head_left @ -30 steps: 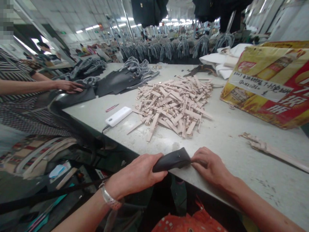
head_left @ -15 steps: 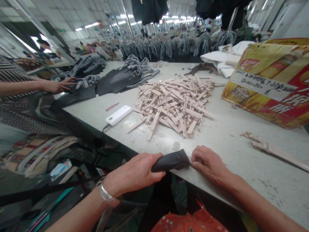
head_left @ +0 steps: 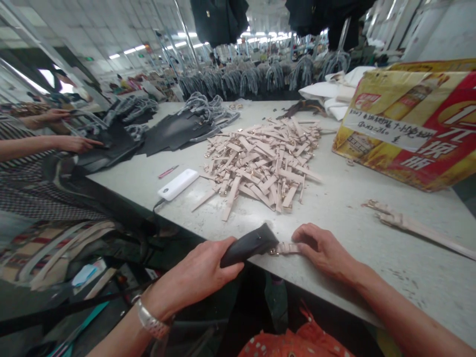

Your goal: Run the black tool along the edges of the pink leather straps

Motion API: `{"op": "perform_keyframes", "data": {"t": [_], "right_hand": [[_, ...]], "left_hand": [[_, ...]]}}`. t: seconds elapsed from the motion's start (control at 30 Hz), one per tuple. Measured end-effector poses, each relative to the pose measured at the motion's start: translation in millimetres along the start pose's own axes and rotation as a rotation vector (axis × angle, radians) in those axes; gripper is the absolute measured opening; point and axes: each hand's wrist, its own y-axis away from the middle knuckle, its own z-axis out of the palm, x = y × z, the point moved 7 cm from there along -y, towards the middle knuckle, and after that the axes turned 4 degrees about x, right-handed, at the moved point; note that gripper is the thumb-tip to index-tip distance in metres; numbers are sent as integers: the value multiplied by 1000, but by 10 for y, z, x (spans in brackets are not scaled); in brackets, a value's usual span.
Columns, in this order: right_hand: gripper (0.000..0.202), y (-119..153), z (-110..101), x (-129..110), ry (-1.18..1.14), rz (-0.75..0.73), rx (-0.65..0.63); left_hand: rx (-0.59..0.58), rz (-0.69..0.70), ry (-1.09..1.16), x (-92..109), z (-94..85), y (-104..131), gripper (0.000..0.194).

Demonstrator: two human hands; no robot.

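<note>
My left hand [head_left: 203,272], with a metal watch at the wrist, grips a dark leather-like block [head_left: 251,244] at the table's front edge. Its squared far end points toward my right hand [head_left: 322,250]. That hand pinches a short beige strap with gold buckle hardware [head_left: 287,248], which lies at the tip of the dark block; whether the two touch I cannot tell. Beyond both hands spreads a heap of similar beige buckle straps [head_left: 260,168] on the pale table [head_left: 334,198].
A white power bank [head_left: 178,184] and a red pen-like item [head_left: 168,171] lie left of the heap. Dark leather pieces [head_left: 174,130] are stacked behind, near a co-worker's hand [head_left: 80,144]. At right stand a printed carton [head_left: 405,129] and a long beige strap bundle [head_left: 416,228].
The dark block has moved left with my left hand, away from my right hand. The buckle strap between them now shows. The co-worker's second hand has come into view.
</note>
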Motion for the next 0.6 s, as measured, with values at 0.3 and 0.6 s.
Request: {"op": "perform_keyframes", "data": {"t": [0.3, 0.6], "right_hand": [[40, 28, 28, -3, -31, -33, -21], [54, 25, 15, 36, -30, -56, 46]], "left_hand": [[-72, 161, -172, 530, -23, -11, 22], [-151, 182, -229, 707, -135, -320, 24]]}}
